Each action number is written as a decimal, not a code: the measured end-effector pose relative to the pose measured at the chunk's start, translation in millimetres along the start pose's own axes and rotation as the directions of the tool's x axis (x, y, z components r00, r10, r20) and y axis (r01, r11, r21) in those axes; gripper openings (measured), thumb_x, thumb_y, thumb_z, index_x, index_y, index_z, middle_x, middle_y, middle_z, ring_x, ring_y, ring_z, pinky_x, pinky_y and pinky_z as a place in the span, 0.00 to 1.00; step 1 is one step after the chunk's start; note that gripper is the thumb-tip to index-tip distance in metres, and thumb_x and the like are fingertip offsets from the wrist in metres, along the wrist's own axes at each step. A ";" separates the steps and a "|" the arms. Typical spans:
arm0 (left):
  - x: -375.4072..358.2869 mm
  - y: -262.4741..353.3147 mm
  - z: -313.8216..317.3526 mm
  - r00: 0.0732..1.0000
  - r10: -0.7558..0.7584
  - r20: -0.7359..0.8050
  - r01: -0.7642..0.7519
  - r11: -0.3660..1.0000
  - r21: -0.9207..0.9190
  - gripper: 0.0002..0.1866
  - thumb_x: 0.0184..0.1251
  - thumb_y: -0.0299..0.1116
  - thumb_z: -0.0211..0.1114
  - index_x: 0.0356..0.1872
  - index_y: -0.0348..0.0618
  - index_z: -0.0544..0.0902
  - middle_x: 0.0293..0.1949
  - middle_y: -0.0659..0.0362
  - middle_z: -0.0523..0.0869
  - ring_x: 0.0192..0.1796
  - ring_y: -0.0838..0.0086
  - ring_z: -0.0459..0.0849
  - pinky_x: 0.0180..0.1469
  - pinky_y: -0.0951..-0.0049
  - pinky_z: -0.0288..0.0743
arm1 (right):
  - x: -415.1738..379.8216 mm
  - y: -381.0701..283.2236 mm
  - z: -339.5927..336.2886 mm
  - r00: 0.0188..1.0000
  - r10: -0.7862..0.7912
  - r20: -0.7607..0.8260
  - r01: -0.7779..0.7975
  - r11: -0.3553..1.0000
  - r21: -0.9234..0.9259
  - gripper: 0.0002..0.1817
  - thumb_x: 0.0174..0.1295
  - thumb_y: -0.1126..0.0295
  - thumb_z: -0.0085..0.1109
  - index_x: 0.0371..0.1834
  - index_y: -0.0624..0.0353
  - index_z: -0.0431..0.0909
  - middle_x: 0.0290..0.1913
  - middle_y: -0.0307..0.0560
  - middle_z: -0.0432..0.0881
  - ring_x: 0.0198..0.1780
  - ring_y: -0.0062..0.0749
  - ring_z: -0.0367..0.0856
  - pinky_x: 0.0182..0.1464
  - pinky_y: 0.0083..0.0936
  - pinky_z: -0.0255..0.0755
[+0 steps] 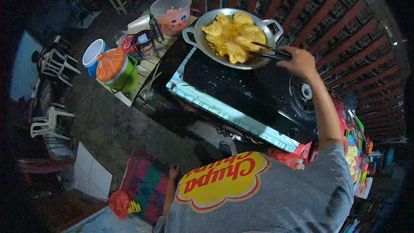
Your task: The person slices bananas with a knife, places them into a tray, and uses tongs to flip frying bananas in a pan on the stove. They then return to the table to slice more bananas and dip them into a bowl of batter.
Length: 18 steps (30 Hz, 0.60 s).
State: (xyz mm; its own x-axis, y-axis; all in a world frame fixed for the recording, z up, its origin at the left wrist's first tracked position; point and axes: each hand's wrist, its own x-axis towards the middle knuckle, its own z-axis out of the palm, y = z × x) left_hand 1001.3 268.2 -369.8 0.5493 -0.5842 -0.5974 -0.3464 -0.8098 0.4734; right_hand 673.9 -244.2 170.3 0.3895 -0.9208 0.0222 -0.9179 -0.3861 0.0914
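Right hand [300, 63] is clasping a black utensil [276, 55] at yellow pieces [236, 53] frying in the wok [200, 35], slow low strokes likely limiting splashes; left hand [174, 172] is hanging aside, grip unclear.

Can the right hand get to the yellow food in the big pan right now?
Probably yes. The right hand holds dark tongs that reach in over the rim of the pan, and no lid covers the yellow food.

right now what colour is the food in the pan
The food is yellow; head view shows it.
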 end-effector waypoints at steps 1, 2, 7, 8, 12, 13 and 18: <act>3.2 -8.8 6.0 0.998 0.057 0.012 -0.057 0.998 -0.022 0.20 0.56 0.44 0.52 0.40 0.38 0.76 0.39 0.45 0.79 0.45 0.55 0.76 0.46 0.63 0.69 | 1.2 -10.1 1.7 0.999 -0.027 0.046 0.023 0.996 0.086 0.29 0.39 0.51 0.59 0.49 0.43 0.72 0.41 0.45 0.78 0.42 0.39 0.77 0.42 0.34 0.71; 1.4 -11.2 7.9 0.998 0.062 0.013 -0.061 0.998 -0.020 0.20 0.56 0.44 0.52 0.40 0.38 0.76 0.39 0.45 0.79 0.45 0.55 0.76 0.46 0.63 0.69 | 6.0 -18.6 10.4 0.999 -0.031 0.016 0.030 0.997 0.076 0.28 0.40 0.49 0.59 0.48 0.44 0.72 0.39 0.46 0.79 0.41 0.40 0.77 0.41 0.34 0.71; -3.2 -0.3 -0.2 1.000 0.024 0.008 -0.024 1.000 -0.011 0.19 0.55 0.44 0.54 0.37 0.37 0.76 0.37 0.48 0.80 0.42 0.58 0.78 0.44 0.66 0.70 | 33.8 -32.9 29.9 0.992 -0.115 0.041 0.111 0.990 0.088 0.28 0.40 0.47 0.58 0.46 0.45 0.74 0.36 0.50 0.79 0.38 0.43 0.78 0.40 0.34 0.71; -3.5 2.9 -2.9 1.000 0.023 0.001 -0.023 1.000 -0.013 0.19 0.55 0.44 0.54 0.37 0.37 0.76 0.37 0.48 0.80 0.42 0.58 0.78 0.44 0.66 0.70 | 32.9 -31.6 26.5 0.990 -0.141 0.032 0.137 0.986 0.097 0.28 0.40 0.46 0.58 0.46 0.45 0.74 0.35 0.50 0.79 0.38 0.43 0.78 0.40 0.34 0.70; 13.9 -27.9 14.3 0.997 0.054 0.055 -0.044 0.985 -0.166 0.18 0.56 0.45 0.53 0.37 0.40 0.76 0.37 0.48 0.80 0.42 0.58 0.78 0.43 0.66 0.70 | 42.6 -22.9 17.9 0.998 -0.051 -0.036 0.056 0.990 0.133 0.27 0.40 0.45 0.58 0.44 0.42 0.76 0.35 0.50 0.79 0.39 0.41 0.77 0.40 0.35 0.70; 19.0 -33.0 18.3 0.993 0.112 0.026 -0.107 0.983 -0.150 0.18 0.56 0.45 0.53 0.37 0.40 0.77 0.37 0.49 0.80 0.42 0.58 0.78 0.43 0.65 0.70 | 53.1 -16.0 26.4 0.994 -0.034 -0.103 0.045 0.993 0.108 0.26 0.41 0.45 0.57 0.44 0.42 0.76 0.35 0.50 0.79 0.39 0.41 0.77 0.39 0.35 0.71; -5.2 -24.3 20.8 0.999 -0.016 -0.051 0.016 1.000 -0.002 0.20 0.58 0.47 0.51 0.37 0.39 0.76 0.37 0.47 0.79 0.42 0.56 0.77 0.42 0.66 0.70 | 71.2 -17.9 30.0 0.998 -0.061 -0.011 0.061 0.997 -0.039 0.25 0.42 0.49 0.58 0.46 0.41 0.74 0.34 0.48 0.79 0.38 0.40 0.78 0.39 0.34 0.71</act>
State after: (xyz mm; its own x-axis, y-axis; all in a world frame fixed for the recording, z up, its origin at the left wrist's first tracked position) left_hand 991.0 289.8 -391.7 0.5926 -0.5677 -0.5715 -0.3362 -0.8190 0.4649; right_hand 715.8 -304.5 140.4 0.4458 -0.8947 0.0271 -0.8889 -0.4389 0.1313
